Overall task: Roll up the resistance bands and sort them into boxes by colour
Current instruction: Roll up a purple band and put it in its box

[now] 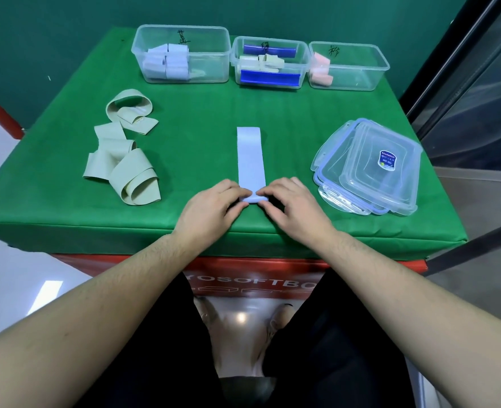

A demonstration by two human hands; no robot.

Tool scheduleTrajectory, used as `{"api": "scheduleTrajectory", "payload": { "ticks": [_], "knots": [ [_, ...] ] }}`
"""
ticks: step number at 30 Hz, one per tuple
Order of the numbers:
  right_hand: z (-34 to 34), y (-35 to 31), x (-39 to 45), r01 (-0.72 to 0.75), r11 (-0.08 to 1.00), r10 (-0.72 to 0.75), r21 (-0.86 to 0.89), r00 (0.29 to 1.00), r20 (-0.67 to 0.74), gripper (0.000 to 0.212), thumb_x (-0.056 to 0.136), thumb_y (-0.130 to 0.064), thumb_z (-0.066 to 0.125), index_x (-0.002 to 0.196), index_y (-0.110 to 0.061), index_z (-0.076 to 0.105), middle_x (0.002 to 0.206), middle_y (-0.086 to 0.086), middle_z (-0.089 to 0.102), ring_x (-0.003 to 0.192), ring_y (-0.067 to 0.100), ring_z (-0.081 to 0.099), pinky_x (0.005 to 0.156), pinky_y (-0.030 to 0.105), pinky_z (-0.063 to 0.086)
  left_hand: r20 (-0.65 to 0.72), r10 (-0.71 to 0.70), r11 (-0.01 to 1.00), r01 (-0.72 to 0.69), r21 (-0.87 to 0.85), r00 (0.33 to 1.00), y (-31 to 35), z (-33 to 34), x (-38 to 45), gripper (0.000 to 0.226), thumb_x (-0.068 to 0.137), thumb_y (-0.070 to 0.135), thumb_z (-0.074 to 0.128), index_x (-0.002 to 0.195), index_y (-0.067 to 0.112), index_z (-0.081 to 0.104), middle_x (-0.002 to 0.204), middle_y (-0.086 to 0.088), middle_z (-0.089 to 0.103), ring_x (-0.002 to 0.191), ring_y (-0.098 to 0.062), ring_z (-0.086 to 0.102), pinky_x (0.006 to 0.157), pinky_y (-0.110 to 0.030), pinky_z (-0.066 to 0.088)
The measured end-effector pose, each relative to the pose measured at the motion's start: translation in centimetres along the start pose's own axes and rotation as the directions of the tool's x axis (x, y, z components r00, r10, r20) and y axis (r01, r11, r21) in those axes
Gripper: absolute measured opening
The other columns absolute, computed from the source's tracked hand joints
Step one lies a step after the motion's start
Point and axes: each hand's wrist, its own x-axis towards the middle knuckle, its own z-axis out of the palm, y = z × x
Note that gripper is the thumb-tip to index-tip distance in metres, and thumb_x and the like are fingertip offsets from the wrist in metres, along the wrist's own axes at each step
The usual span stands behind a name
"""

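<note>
A pale blue resistance band (pixel 250 156) lies flat and straight in the middle of the green table, its near end turned up into a small roll. My left hand (pixel 211 209) pinches the left side of that roll and my right hand (pixel 292 206) pinches its right side. Several loose pale green bands (pixel 125 169) lie in a heap at the left. At the back stand three clear boxes: the left box (pixel 211 70) holds rolled pale blue bands, the middle box (pixel 300 58) holds rolled pale green bands between two dark blue pieces, and the right box (pixel 361 75) holds pink rolls.
A stack of clear lids (pixel 370 169) with blue seals lies at the right of the green table (pixel 202 119). The table's near edge is just under my wrists. A dark frame stands off the right side.
</note>
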Motion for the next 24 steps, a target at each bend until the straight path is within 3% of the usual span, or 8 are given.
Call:
{"api": "scheduleTrajectory", "payload": {
  "ticks": [8, 14, 18, 24],
  "knots": [
    [0.1, -0.7, -2.7, 0.047, 0.999, -0.046, 0.009, 0.999, -0.026, 0.019, 0.094, -0.028, 0.064, 0.109, -0.017, 0.069, 0.101, -0.002, 0.064, 0.089, 0.022, 0.053, 0.085, 0.036, 0.044, -0.047, 0.094, 0.995, -0.095, -0.018, 0.994, 0.4, 0.4, -2.3, 0.019, 0.094, 0.029, 0.063, 0.105, 0.016, 0.072, 0.102, 0.003, 0.067, 0.088, -0.017, 0.064, 0.069, -0.036, 0.051],
    [0.4, -0.9, -2.7, 0.0, 1.0, 0.0, -0.006, 0.997, -0.083, 0.024, 0.09, -0.03, 0.067, 0.11, -0.017, 0.072, 0.105, -0.002, 0.06, 0.094, 0.019, 0.047, 0.088, 0.036, 0.043, -0.04, 0.051, 0.998, -0.052, -0.028, 0.998, 0.6, 0.6, -2.3, 0.024, 0.096, 0.032, 0.057, 0.109, 0.015, 0.069, 0.105, 0.003, 0.064, 0.09, -0.017, 0.063, 0.071, -0.041, 0.052],
    [0.2, -0.9, -2.2, 0.044, 0.999, -0.043, 0.018, 0.998, -0.041, 0.02, 0.091, -0.027, 0.067, 0.109, -0.018, 0.07, 0.102, -0.004, 0.062, 0.092, 0.022, 0.053, 0.086, 0.034, 0.043, -0.054, -0.018, 0.999, 0.017, -0.027, 0.998, 0.9, 0.7, -2.2, 0.022, 0.096, 0.031, 0.06, 0.11, 0.017, 0.07, 0.106, 0.005, 0.062, 0.083, -0.018, 0.062, 0.07, -0.037, 0.052],
    [0.1, -0.8, -1.7, -0.002, 0.999, 0.003, 0.049, 1.0, -0.022, 0.02, 0.091, -0.03, 0.063, 0.106, -0.019, 0.071, 0.1, -0.005, 0.065, 0.089, 0.021, 0.055, 0.083, 0.038, 0.045, -0.085, -0.097, 0.993, 0.09, -0.079, 0.992, 1.2, 0.7, -2.0, 0.019, 0.093, 0.031, 0.067, 0.109, 0.021, 0.07, 0.107, 0.01, 0.061, 0.07, 0.0, 0.038, 0.064, -0.024, 0.04]
  ]
}}
